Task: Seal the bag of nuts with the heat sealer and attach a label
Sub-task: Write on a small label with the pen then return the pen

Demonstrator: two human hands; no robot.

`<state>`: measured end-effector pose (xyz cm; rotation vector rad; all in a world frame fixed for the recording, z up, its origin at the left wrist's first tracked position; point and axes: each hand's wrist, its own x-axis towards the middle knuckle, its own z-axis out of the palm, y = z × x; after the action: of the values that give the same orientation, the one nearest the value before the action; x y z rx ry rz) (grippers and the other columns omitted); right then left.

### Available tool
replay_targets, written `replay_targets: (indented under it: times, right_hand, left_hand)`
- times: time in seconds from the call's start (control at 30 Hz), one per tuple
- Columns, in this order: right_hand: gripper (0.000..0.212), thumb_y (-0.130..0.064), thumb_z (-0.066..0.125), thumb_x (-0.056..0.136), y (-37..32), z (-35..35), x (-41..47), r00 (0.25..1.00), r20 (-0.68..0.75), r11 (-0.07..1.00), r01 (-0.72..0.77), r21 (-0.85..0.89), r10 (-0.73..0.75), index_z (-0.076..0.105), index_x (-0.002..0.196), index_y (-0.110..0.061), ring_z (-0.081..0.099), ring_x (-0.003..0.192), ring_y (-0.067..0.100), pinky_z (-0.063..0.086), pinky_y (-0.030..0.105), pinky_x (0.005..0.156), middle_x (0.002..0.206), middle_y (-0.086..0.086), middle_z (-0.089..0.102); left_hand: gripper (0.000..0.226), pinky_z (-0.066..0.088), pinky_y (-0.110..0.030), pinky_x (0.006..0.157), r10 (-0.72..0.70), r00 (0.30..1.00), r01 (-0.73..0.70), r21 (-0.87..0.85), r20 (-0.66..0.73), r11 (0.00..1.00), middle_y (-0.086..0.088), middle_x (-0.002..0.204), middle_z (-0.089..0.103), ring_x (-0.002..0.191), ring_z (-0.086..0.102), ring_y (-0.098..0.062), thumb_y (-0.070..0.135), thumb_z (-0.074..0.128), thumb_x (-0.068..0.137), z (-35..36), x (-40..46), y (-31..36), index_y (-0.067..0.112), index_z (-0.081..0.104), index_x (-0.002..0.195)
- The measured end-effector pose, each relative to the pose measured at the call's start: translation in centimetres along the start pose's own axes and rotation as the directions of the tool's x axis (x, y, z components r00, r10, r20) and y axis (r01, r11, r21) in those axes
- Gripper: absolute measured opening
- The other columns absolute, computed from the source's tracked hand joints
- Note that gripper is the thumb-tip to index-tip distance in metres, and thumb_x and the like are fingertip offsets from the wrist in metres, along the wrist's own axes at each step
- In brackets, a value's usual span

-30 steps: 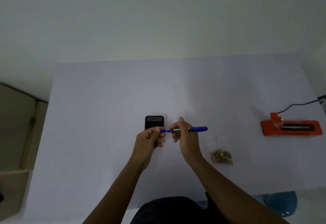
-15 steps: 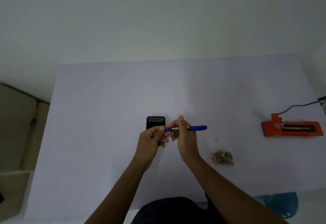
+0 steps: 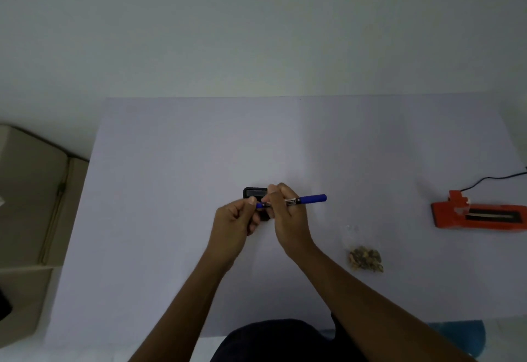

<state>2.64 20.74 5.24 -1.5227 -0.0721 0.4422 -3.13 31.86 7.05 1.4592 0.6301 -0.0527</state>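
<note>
Two hands are seen in the head view, raised together over the middle of the pale table [image 3: 171, 219]. A blue marker [image 3: 309, 199] is held level between them, its blue end pointing right. The right hand [image 3: 288, 219] is curled round the marker's white mid-section; the left hand [image 3: 235, 222] is closed, thumb and fingers pinching the marker's left tip — whether a cap is on that end cannot be told. A small black object [image 3: 253, 192] lies on the table just behind the hands, partly hidden by them.

The bag of nuts [image 3: 365, 257] — clear plastic, nuts gathered at its near end — lies flat on the table to the right of the right forearm, apart from both hands. The orange heat sealer [image 3: 479, 216] is set at the table's right edge, well apart from the bag, with a black cord [image 3: 493, 177] running off to the right.
</note>
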Motion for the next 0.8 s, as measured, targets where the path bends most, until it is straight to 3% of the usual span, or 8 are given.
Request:
replay_targets:
  times: [0.07,0.17,0.23,0.33,0.5,0.57,0.7,0.8]
  right_hand:
    - [0.028,-0.034,0.058,0.099,0.8,-0.3,0.8,0.999,0.05,0.999,-0.018,-0.03,0.02,0.055,0.086,-0.009,0.054,0.064,0.005,0.047,0.018,0.062,0.069,-0.008,0.057]
    - [0.037,-0.05,0.063,0.092,3.7,-1.5,1.6,0.993,-0.026,0.986,-0.119,-0.119,0.117,0.058,0.099,-0.014,0.057,0.071,0.003,0.05,0.02,0.065,0.08,0.0,0.061]
    - [0.032,-0.043,0.062,0.096,5.7,-2.5,1.6,0.976,-0.113,0.949,-0.206,-0.237,0.184,0.058,0.1,-0.011,0.052,0.063,0.0,0.044,0.017,0.059,0.078,-0.001,0.06]
    - [0.021,-0.029,0.061,0.099,8.0,-3.7,1.2,0.94,-0.217,0.871,-0.33,-0.364,0.265,0.058,0.105,-0.009,0.053,0.065,0.011,0.042,0.016,0.055,0.078,-0.003,0.059]
    - [0.015,-0.026,0.059,0.099,9.9,-3.1,0.6,0.93,-0.187,0.832,-0.368,-0.415,0.317,0.058,0.111,-0.016,0.057,0.071,0.006,0.043,0.011,0.058,0.086,-0.005,0.062]
    - [0.015,-0.026,0.058,0.1,10.6,-2.8,0.5,0.93,-0.186,0.836,-0.367,-0.407,0.317,0.061,0.111,-0.016,0.059,0.073,0.01,0.048,0.017,0.062,0.086,-0.003,0.064]
    - [0.013,-0.023,0.056,0.101,11.5,-2.1,1.0,0.925,-0.196,0.869,-0.374,-0.323,0.326,0.065,0.106,-0.015,0.067,0.08,0.021,0.059,0.039,0.075,0.087,0.005,0.07]
    - [0.011,-0.017,0.053,0.102,11.2,-1.7,1.9,0.923,-0.211,0.895,-0.368,-0.253,0.321,0.064,0.106,-0.015,0.068,0.08,0.02,0.06,0.026,0.069,0.093,0.011,0.071]
  left_hand:
    - [0.039,0.039,-0.015,0.052,0.095,0.991,-0.079,0.166,-0.095,0.983,0.0,0.055,0.058,0.048,0.048,-0.006,0.023,0.051,0.101,-1.6,1.2,0.5,0.005,0.066,0.07]
    - [0.033,0.04,-0.009,0.053,0.273,0.936,-0.14,0.476,-0.223,0.868,0.004,0.059,0.062,0.049,0.054,-0.005,0.023,0.054,0.1,-4.7,3.4,0.3,0.007,0.068,0.075]
    - [0.027,0.042,-0.013,0.055,0.324,0.921,-0.122,0.63,-0.216,0.767,0.0,0.065,0.064,0.055,0.057,-0.01,0.023,0.055,0.099,-6.5,4.8,-0.7,0.006,0.07,0.084]
    - [0.029,0.042,-0.021,0.055,0.295,0.943,-0.088,0.739,-0.154,0.668,-0.006,0.069,0.065,0.058,0.056,-0.018,0.024,0.056,0.098,-7.1,6.2,-2.8,0.002,0.069,0.085]
    - [0.029,0.037,-0.029,0.058,0.314,0.948,-0.13,0.839,-0.051,0.529,-0.008,0.076,0.064,0.063,0.053,-0.02,0.029,0.058,0.097,-4.3,7.3,-5.6,0.006,0.068,0.083]
    - [0.03,0.037,-0.026,0.058,0.275,0.958,-0.096,0.821,-0.076,0.563,-0.005,0.08,0.063,0.068,0.054,-0.018,0.034,0.057,0.097,-3.2,7.8,-6.4,0.008,0.067,0.085]
    - [0.036,0.039,-0.016,0.063,0.042,0.97,0.103,0.562,-0.24,0.82,-0.002,0.097,0.065,0.084,0.059,-0.014,0.044,0.047,0.099,-1.3,8.1,-8.1,0.011,0.062,0.102]
    - [0.045,0.041,-0.022,0.081,-0.097,0.979,0.16,0.383,-0.178,0.91,0.005,0.112,0.06,0.102,0.056,-0.012,0.048,0.039,0.101,0.1,7.2,-8.8,0.013,0.054,0.125]
